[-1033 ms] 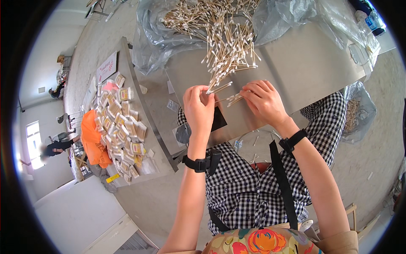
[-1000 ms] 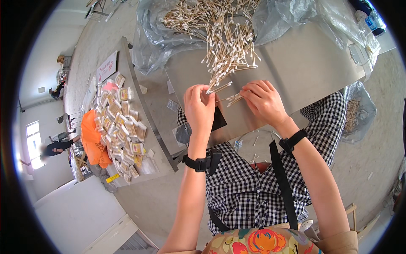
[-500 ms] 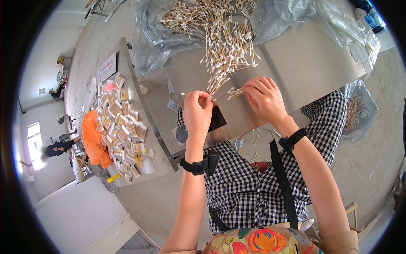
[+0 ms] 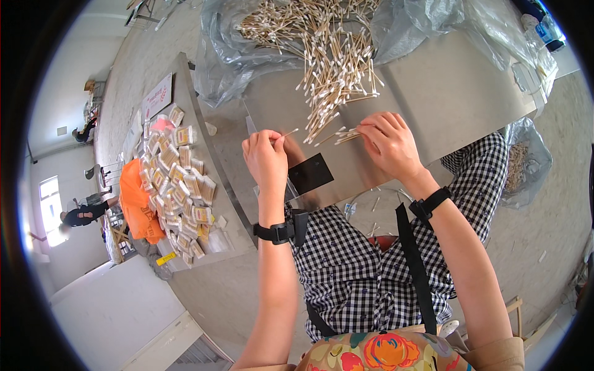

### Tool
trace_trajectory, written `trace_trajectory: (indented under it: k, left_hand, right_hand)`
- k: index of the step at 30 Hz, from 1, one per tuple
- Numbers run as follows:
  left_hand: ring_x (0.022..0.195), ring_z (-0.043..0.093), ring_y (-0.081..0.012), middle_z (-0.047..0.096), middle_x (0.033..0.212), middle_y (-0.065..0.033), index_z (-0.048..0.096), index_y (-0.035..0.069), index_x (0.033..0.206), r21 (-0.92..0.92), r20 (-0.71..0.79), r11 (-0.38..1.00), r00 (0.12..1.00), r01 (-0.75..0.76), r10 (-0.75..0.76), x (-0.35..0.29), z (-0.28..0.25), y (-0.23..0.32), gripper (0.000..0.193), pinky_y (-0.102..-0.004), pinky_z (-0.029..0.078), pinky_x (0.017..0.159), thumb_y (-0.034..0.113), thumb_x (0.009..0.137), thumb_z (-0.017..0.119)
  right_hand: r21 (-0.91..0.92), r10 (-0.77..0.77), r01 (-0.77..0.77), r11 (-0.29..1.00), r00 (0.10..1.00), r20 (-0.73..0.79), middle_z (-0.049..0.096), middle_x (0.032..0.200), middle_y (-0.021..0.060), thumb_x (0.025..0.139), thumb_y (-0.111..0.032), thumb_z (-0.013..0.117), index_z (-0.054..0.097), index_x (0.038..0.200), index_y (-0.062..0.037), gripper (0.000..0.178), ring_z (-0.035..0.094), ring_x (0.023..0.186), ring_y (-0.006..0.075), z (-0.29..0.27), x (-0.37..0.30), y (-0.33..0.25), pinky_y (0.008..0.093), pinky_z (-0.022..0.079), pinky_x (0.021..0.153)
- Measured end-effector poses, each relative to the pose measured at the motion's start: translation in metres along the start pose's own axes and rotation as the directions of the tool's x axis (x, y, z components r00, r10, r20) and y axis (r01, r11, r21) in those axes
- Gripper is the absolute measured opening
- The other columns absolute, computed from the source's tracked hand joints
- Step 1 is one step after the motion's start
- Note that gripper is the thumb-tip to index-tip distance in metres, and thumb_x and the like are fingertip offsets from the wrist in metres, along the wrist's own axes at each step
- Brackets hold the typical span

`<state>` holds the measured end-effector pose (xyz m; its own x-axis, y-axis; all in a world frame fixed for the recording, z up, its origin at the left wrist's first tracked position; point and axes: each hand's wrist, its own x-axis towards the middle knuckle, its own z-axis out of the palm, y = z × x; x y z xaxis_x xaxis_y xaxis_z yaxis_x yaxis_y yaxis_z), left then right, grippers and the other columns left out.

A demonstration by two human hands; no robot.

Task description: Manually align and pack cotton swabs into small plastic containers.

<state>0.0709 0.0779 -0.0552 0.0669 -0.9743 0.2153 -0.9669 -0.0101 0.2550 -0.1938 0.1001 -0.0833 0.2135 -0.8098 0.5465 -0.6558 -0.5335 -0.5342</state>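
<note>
A large heap of cotton swabs (image 4: 337,62) with wooden sticks and white tips spreads over the metal tabletop (image 4: 458,93). My left hand (image 4: 266,162), near the table's left edge, is closed on a cotton swab (image 4: 289,132) whose white tip points right. Right of the heap's near end, my right hand (image 4: 391,143) pinches a small bunch of cotton swabs (image 4: 346,136), their tips pointing left. Between my hands, a dark rectangle (image 4: 312,175) shows at the table's near edge.
On a side table at left lie many small packs of swabs (image 4: 179,179) beside an orange bag (image 4: 137,201). Clear plastic sheeting (image 4: 427,25) surrounds the heap. A plastic bag of sticks (image 4: 526,164) is at right. Another person (image 4: 86,215) is far left.
My left hand has moved left, away from the heap's near end, with a cotton swab in its fingers. My right hand stays nearly in place with its bunch.
</note>
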Motion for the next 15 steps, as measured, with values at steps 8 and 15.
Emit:
trace_trajectory:
  k: [8, 15]
  left_hand:
    - [0.085, 0.062, -0.0253, 0.066, 0.082, -0.0081, 0.065, 0.002, 0.091, -0.341, 0.199, 0.930, 0.978, 0.134, -0.067, 0.011, 0.013, 0.031, 0.011, -0.0375, 0.050, 0.079, 0.013, 0.090, 0.068]
    - [0.079, 0.061, -0.0179, 0.064, 0.091, -0.0075, 0.063, 0.000, 0.091, -0.397, 0.087, 0.917, 0.993, -0.037, 0.077, -0.005, 0.005, 0.067, 0.023, -0.0302, 0.050, 0.073, 0.009, 0.078, 0.080]
  right_hand:
    - [-0.007, 0.009, -0.009, 1.000, 1.000, 0.029, 0.063, 0.100, 0.0053, 0.072, -0.002, 0.071, 0.067, 0.094, -0.0044, 0.022, 0.061, 0.100, 0.0241, 0.001, 0.000, -0.001, 0.0382, 0.050, 0.090]
    - [-0.024, -0.002, 0.002, 1.000, 1.000, 0.025, 0.063, 0.098, 0.0050, 0.072, -0.003, 0.071, 0.067, 0.092, -0.0045, 0.020, 0.061, 0.099, 0.0234, -0.002, 0.001, -0.002, 0.0375, 0.050, 0.090]
